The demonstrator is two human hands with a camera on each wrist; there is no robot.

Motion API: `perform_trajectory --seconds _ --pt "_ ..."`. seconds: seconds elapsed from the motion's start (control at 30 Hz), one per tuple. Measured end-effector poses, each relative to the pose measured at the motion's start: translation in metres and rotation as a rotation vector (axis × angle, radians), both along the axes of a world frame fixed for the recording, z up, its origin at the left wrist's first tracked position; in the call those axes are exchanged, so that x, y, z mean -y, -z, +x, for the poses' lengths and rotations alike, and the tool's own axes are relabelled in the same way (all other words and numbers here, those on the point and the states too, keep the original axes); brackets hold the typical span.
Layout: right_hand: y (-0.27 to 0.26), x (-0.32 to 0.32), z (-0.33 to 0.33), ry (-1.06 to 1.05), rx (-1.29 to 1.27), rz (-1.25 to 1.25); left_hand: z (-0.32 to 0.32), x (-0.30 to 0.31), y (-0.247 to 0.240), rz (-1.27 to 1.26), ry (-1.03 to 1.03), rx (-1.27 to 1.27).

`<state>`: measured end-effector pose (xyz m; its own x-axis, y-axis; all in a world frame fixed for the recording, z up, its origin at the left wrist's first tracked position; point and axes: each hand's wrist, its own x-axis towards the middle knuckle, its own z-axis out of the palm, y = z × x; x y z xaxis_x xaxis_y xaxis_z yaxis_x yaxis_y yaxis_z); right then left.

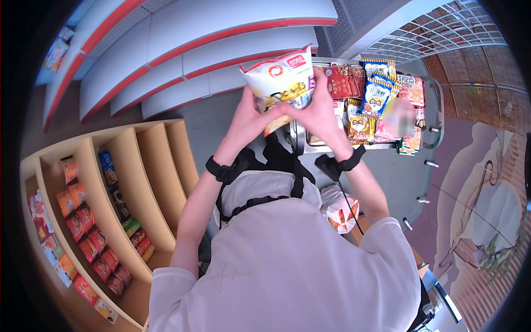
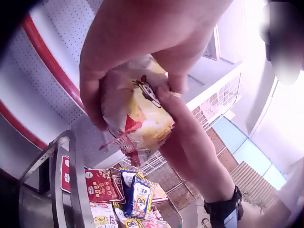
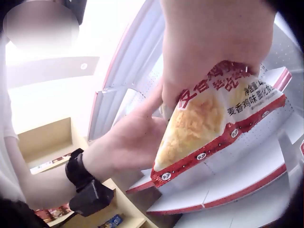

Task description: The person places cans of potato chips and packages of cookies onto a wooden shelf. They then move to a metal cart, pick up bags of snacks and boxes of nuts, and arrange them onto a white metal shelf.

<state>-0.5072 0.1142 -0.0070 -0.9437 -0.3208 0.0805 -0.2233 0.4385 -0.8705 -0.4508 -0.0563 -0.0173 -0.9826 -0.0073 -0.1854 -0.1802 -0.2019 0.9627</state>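
Observation:
A puffed-snack bag (image 1: 282, 77), white with a red trim, is held up in front of the body by both hands. My left hand (image 1: 247, 119) grips its left side, and my right hand (image 1: 321, 113) grips the right side, with the thumbs meeting at its lower part. In the right wrist view the bag (image 3: 199, 123) shows a fried-chicken picture and a red band along its edge. From the left wrist, the fingers wrap round the bag (image 2: 137, 109) from both sides.
A metal cart (image 1: 437, 105) at the right carries several snack packs, among them a blue pack (image 1: 378, 97) and a red one (image 1: 340, 82). Ahead are white shelves (image 1: 232, 33) with red edges. Wooden shelving (image 1: 138, 160) with snack packs stands at the left. A plastic bag (image 1: 340, 210) is beside the person.

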Motion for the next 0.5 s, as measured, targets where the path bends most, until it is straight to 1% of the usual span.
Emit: perform_trajectory --seconds 0.07,0.13,0.17,0.2,0.27,0.3,0.4,0.43,0.5 --pt "-0.002 0.005 0.010 0.008 0.050 0.007 0.000 0.002 0.001 -0.183 -0.094 0.030" --pt "0.002 0.006 0.016 -0.115 0.059 0.059 0.002 0.011 0.002 -0.146 -0.106 0.005" --pt "-0.001 0.001 0.016 -0.221 0.143 0.002 0.005 0.016 0.001 -0.137 -0.101 0.058" --pt "0.007 -0.005 0.017 -0.223 0.146 -0.001 0.008 0.020 0.000 -0.130 -0.096 0.114" --pt "0.026 -0.014 0.017 -0.331 0.152 -0.201 0.014 0.034 0.001 -0.148 -0.125 0.145" --pt "0.024 -0.022 0.017 -0.295 0.115 -0.163 0.018 0.041 0.002 -0.160 -0.155 0.174" --pt "0.066 -0.057 0.011 0.031 0.132 0.122 0.030 0.063 -0.005 -0.206 -0.233 0.186" --pt "0.091 -0.073 0.010 0.094 -0.053 0.326 0.034 0.073 -0.004 -0.172 -0.269 0.195" --pt "0.137 -0.100 0.017 0.161 0.042 0.557 0.047 0.089 -0.006 -0.149 -0.350 0.201"
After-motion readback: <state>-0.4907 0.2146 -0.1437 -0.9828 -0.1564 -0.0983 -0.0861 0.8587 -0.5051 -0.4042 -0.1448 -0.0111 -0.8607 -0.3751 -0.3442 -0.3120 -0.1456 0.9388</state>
